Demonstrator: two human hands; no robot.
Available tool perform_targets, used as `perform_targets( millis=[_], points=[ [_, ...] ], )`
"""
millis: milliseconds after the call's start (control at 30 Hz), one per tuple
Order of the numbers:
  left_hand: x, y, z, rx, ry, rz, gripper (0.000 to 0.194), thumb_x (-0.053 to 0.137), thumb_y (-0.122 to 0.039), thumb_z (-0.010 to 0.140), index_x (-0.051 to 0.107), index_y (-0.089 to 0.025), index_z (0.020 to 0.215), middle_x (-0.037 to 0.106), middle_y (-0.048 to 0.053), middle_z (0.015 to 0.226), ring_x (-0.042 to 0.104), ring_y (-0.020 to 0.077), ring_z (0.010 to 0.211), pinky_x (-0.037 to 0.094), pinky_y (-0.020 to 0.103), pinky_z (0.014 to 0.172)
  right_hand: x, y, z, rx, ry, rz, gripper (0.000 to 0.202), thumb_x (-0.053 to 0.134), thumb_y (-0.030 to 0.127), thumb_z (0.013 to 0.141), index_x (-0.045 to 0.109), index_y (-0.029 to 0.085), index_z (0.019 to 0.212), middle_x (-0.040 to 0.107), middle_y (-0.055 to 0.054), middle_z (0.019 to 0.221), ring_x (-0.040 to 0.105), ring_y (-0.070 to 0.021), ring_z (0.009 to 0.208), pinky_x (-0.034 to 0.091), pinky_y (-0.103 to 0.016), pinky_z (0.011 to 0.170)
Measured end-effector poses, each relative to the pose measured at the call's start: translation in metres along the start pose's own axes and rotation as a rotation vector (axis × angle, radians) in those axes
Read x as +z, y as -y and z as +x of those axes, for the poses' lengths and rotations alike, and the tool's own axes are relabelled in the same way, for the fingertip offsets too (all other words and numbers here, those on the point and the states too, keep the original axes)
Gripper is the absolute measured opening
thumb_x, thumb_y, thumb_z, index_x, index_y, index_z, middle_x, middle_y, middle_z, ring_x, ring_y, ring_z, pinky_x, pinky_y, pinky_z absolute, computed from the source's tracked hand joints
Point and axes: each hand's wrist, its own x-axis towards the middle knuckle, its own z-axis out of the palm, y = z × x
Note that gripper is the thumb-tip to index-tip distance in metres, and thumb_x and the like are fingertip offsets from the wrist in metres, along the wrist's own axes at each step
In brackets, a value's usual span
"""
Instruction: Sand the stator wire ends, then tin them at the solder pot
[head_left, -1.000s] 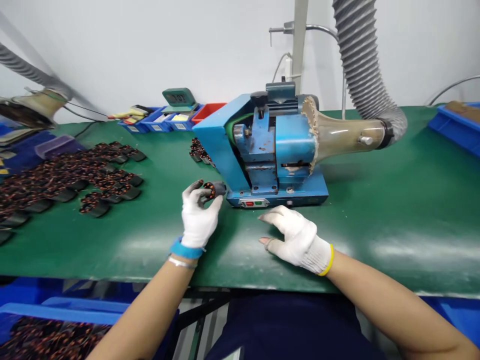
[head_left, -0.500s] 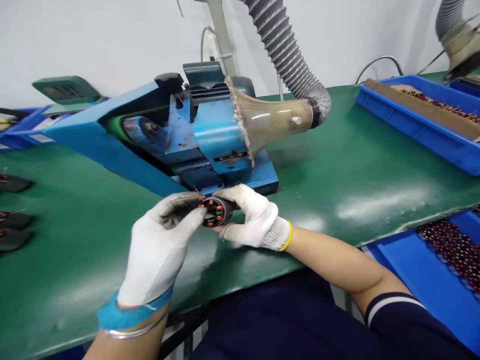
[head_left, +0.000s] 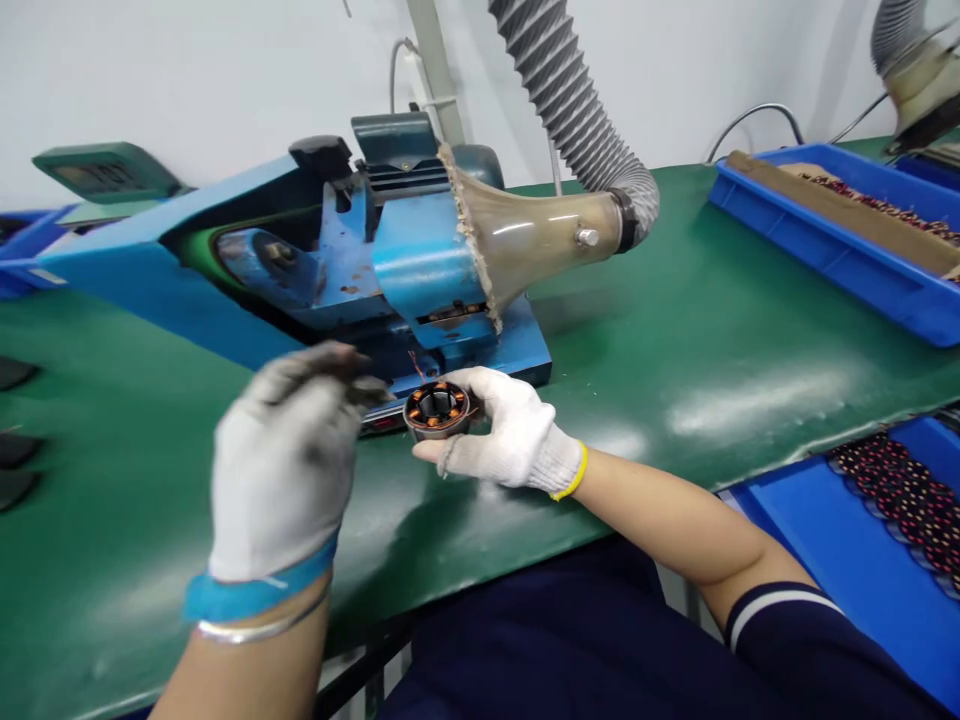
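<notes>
A motor stator [head_left: 429, 431], a dark ring with copper windings inside, rests in the white-gloved grip of my right hand [head_left: 510, 430]. Its open face is turned up toward me, and thin copper wires stick up from its far rim. My left hand [head_left: 285, 465], also gloved, is to the left of the stator and apart from it. Motion smears its fingers, so whether they hold anything is unclear. Just beyond both hands stands a blue belt-driven machine [head_left: 427, 250], with a translucent funnel [head_left: 532, 230] at its right side.
A grey corrugated hose [head_left: 577, 110] runs up from the funnel. On the green tabletop [head_left: 645, 330] a blue tray [head_left: 825, 240] with cardboard and small parts stands at the right. Another blue bin [head_left: 840, 540] with dark, dotted parts is lower right. Several dark pieces [head_left: 15, 450] lie far left.
My left hand has let go of the stator and moved left. The stator, in my right hand, has tilted so its opening faces more upward. The view has shifted slightly.
</notes>
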Motion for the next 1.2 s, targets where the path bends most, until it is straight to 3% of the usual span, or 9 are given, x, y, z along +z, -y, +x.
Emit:
perform_targets(
  millis=[133, 233, 333, 533, 733, 867, 1000, 1200],
  points=[
    [0.011, 0.008, -0.022, -0.13, 0.147, 0.012, 0.075, 0.106, -0.033, 0.049, 0.087, -0.023, 0.121, 0.087, 0.011, 0.125, 0.084, 0.0282, 0.108, 0.072, 0.034, 0.095, -0.001, 0.0, 0.006, 0.118, -0.119, -0.053, 0.054, 0.107, 0.045, 0.071, 0.081, 0.021, 0.111, 0.085, -0.006, 0.114, 0.082, -0.0282, 0.106, 0.07, -0.042, 0.099],
    [0.02, 0.007, -0.019, -0.143, 0.155, -0.009, 0.078, 0.107, -0.034, 0.047, 0.088, -0.021, 0.122, 0.088, 0.012, 0.125, 0.085, 0.0306, 0.111, 0.072, 0.036, 0.097, -0.003, -0.003, 0.012, 0.074, -0.151, -0.073, 0.047, 0.103, 0.048, 0.079, 0.08, 0.022, 0.111, 0.085, -0.006, 0.111, 0.083, -0.0279, 0.107, 0.07, -0.041, 0.098],
    [0.024, 0.007, -0.001, -0.153, 0.17, -0.031, 0.083, 0.11, -0.037, 0.044, 0.089, -0.018, 0.122, 0.088, 0.014, 0.123, 0.084, 0.0316, 0.11, 0.072, 0.038, 0.096, -0.008, -0.004, 0.022, 0.003, -0.165, -0.111, 0.048, 0.098, 0.054, 0.086, 0.08, 0.022, 0.116, 0.086, -0.006, 0.113, 0.083, -0.0272, 0.109, 0.068, -0.039, 0.1],
    [0.029, 0.022, 0.022, -0.166, 0.118, -0.057, 0.083, 0.113, -0.041, 0.039, 0.09, -0.015, 0.114, 0.088, 0.013, 0.114, 0.08, 0.0244, 0.093, 0.072, 0.044, 0.099, -0.014, -0.005, 0.036, -0.028, -0.196, -0.243, 0.044, 0.089, 0.057, 0.097, 0.078, 0.018, 0.115, 0.085, -0.008, 0.114, 0.082, -0.0273, 0.111, 0.067, -0.04, 0.104],
    [0.037, 0.026, 0.016, -0.054, 0.076, -0.021, 0.073, 0.109, -0.046, 0.043, 0.089, -0.014, 0.106, 0.087, 0.014, 0.11, 0.081, 0.0295, 0.098, 0.072, 0.054, 0.101, -0.011, -0.017, 0.037, -0.204, -0.226, -0.327, 0.047, 0.098, 0.045, 0.09, 0.078, 0.018, 0.124, 0.084, -0.008, 0.126, 0.08, -0.0264, 0.122, 0.064, -0.038, 0.115],
    [0.041, 0.024, 0.015, -0.025, 0.082, -0.014, 0.069, 0.106, -0.046, 0.049, 0.088, -0.014, 0.107, 0.087, 0.015, 0.113, 0.082, 0.0328, 0.105, 0.069, 0.057, 0.108, -0.01, -0.022, 0.037, -0.178, -0.216, -0.264, 0.042, 0.088, 0.046, 0.099, 0.075, 0.018, 0.127, 0.083, -0.009, 0.125, 0.08, -0.0249, 0.121, 0.065, -0.035, 0.112],
    [0.039, 0.026, 0.009, -0.01, 0.121, -0.044, 0.079, 0.109, -0.046, 0.051, 0.085, -0.014, 0.118, 0.087, 0.017, 0.121, 0.084, 0.0358, 0.111, 0.069, 0.057, 0.11, -0.016, -0.023, 0.03, -0.285, -0.212, -0.322, 0.054, 0.092, 0.049, 0.091, 0.074, 0.015, 0.13, 0.08, -0.015, 0.133, 0.077, -0.0297, 0.127, 0.06, -0.041, 0.12],
    [0.018, 0.029, -0.002, -0.077, 0.35, -0.189, 0.096, 0.113, -0.051, 0.052, 0.081, -0.025, 0.138, 0.075, 0.017, 0.156, 0.071, 0.0411, 0.147, 0.065, 0.048, 0.119, -0.031, -0.022, 0.021, -0.44, -0.009, -0.38, 0.068, 0.092, 0.056, 0.088, 0.075, 0.018, 0.142, 0.073, -0.016, 0.145, 0.071, -0.0351, 0.137, 0.057, -0.048, 0.125]
  ],
)
